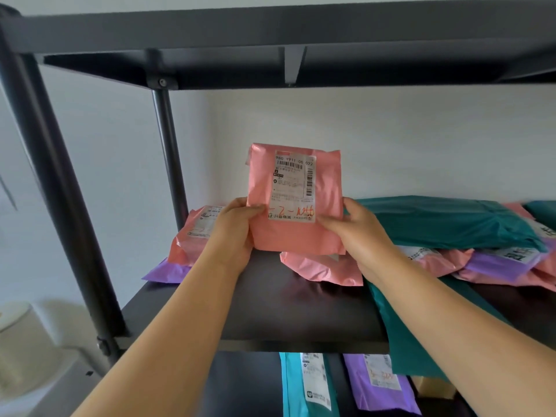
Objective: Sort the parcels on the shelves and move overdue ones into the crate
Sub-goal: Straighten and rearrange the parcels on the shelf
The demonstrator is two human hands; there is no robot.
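On the black shelf board point(270, 314) of a dark metal rack, under the upper board point(270, 28), soft mailer parcels lie in loose piles.

Right side: large teal parcel point(451, 224) on top of a pink-and-purple stack point(496, 263). A second teal parcel point(406, 341) hangs over the front edge.

Left rear: pink parcel point(192, 236) leaning on a purple one point(168, 272).

Lower shelf: turquoise parcel point(304, 386) and purple parcel point(376, 386), both upright, labels facing out.

Centre: held pink parcel point(261, 182), upright, label side toward the camera, its bottom edge just above another pink parcel point(319, 267) lying on the board.

Left hand point(234, 233) grips the lower left edge, thumb on the front, fingers behind. Right hand point(358, 233) grips the lower right edge, thumb at the corner of the label point(293, 188).

Label: white, barcodes, red handwriting along the bottom.
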